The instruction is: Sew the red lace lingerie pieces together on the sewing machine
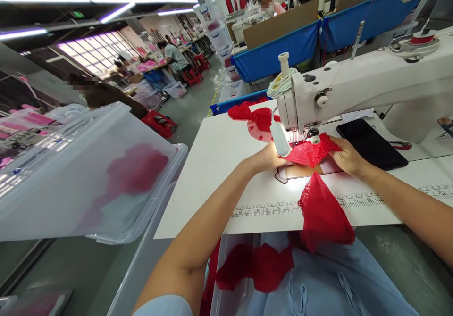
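A white sewing machine (354,87) stands on the white table (219,165). A red lace piece (311,152) lies under its needle. My left hand (266,158) is closed on the lace's left edge, partly hidden behind the machine's small lamp (279,138). My right hand (347,156) pinches the lace's right edge. More red lace (323,212) trails from the needle over the table's front edge toward my lap, where other red pieces (255,266) lie.
A black phone (371,144) lies on the machine bed beside my right hand. Sewn red pieces (253,115) pile behind the needle. A clear plastic bin (88,174) holding red fabric stands at my left. Other people work at tables further back.
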Demonstrator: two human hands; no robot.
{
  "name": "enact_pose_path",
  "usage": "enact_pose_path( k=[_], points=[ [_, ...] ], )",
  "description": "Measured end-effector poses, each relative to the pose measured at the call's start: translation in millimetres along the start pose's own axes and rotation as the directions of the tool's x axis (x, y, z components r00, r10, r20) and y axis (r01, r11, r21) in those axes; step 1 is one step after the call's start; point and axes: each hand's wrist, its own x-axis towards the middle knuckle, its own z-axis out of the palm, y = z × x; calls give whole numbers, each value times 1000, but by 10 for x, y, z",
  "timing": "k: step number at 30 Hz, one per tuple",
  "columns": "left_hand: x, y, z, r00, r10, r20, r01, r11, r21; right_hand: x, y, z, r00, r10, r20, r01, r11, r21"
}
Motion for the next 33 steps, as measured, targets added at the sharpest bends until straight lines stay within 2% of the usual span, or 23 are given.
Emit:
enact_pose_path(
  k=[3, 8, 11, 15, 19, 22, 25, 33],
  points=[
    [-36, -12, 36, 1000, 12, 14, -11, 1000, -28, 1, -7, -2, 1000, -9, -29, 8, 1000, -11],
    [-72, -70, 189, 997, -16, -73, 16, 1000, 0, -7, -27, -13, 999, -31, -24, 31, 999, -11],
    [-92, -100, 318, 983, 39, -181, 0, 978, 211, -3, -19, -30, 998, -60, -3, 60, 997, -49],
    [-115, -168, 449, 945, 171, -277, -24, 886, 464, 0, 12, -73, 993, -113, 23, 115, 985, -127],
    [-133, -281, 512, 928, 288, -237, -89, 788, 609, -4, 36, -140, 976, -172, 136, 196, 963, -184],
    [-155, -357, 544, 907, 378, -188, -146, 699, 700, -13, 33, -174, 935, -241, 262, 301, 928, -218],
    [-174, -393, 562, 879, 449, -161, -176, 619, 765, -35, 33, -168, 889, -238, 391, 346, 908, -235],
    [-151, -360, 561, 800, 598, -55, -283, 457, 843, -102, 48, -46, 848, -266, 458, 462, 796, -392]
  ],
)
